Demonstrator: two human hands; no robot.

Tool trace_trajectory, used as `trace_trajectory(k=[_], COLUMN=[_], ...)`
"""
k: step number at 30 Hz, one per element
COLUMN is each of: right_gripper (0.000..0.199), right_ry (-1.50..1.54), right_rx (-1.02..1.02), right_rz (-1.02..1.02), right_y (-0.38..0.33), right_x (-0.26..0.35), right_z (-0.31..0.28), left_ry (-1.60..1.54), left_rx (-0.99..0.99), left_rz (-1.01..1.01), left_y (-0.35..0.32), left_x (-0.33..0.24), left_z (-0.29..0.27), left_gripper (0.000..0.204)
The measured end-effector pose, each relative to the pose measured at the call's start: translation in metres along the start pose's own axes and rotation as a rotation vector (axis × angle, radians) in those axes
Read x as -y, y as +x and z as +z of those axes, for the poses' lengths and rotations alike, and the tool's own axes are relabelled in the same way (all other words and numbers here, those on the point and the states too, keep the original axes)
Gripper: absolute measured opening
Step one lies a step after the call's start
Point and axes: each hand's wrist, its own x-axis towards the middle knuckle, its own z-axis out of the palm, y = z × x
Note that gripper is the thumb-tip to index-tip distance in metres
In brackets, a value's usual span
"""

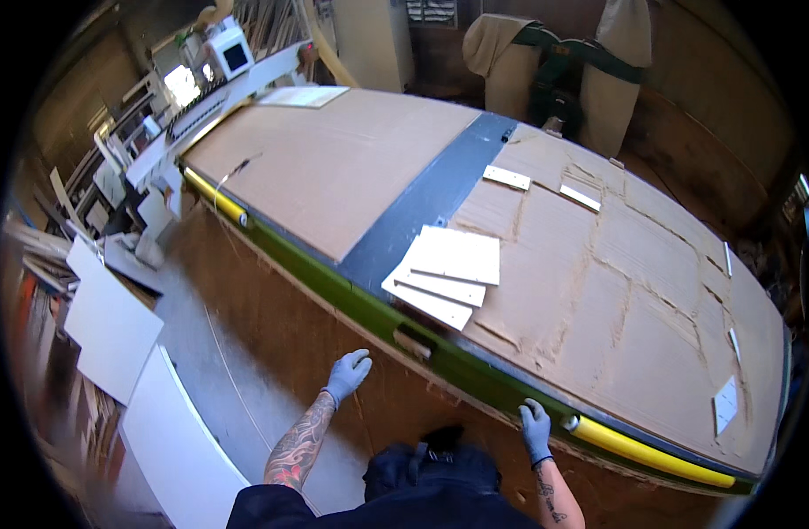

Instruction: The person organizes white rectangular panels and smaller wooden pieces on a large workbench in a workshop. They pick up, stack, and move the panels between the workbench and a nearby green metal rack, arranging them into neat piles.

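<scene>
I stand at the long side of a big machine table [334, 167] covered with a brown board and sawdust. My left hand [348, 374], in a blue-grey glove, hangs free above the sawdust-strewn floor with its fingers apart and holds nothing. My right hand [536, 429], gloved too, rests against the table's green edge [351, 295], just left of a yellow bumper tube [651, 454]. A stack of white cut panels [444, 273] lies on the table ahead of me, partly on a dark grey strip [422, 198].
Small white offcuts [507, 177] lie farther across the dusty board, more near the right edge [726, 404]. White panels [113, 326] lean at the left. A second yellow tube [215, 198] caps the table's far-left edge. A control screen [232, 55] and dust bags [598, 62] stand behind.
</scene>
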Motion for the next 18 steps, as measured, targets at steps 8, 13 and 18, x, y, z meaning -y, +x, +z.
trace_trajectory(k=[8,13,18], right_gripper=[0.041,0.043,0.050], right_ry=[0.102,-0.219,-0.861], right_rx=[0.033,-0.146,-0.182], right_rz=[-0.014,0.089,0.108], right_y=[0.116,0.207,0.267], right_x=[0.097,0.095,0.101], right_z=[0.169,0.213,0.219], left_ry=[0.090,0.244,0.491], left_rx=[0.173,0.252,0.313], left_rz=[0.319,0.600,0.622], left_y=[0.292,0.487,0.665], left_x=[-0.102,-0.117,-0.165], left_z=[-0.010,0.065,0.157], left_gripper=[0.044,0.048,0.048])
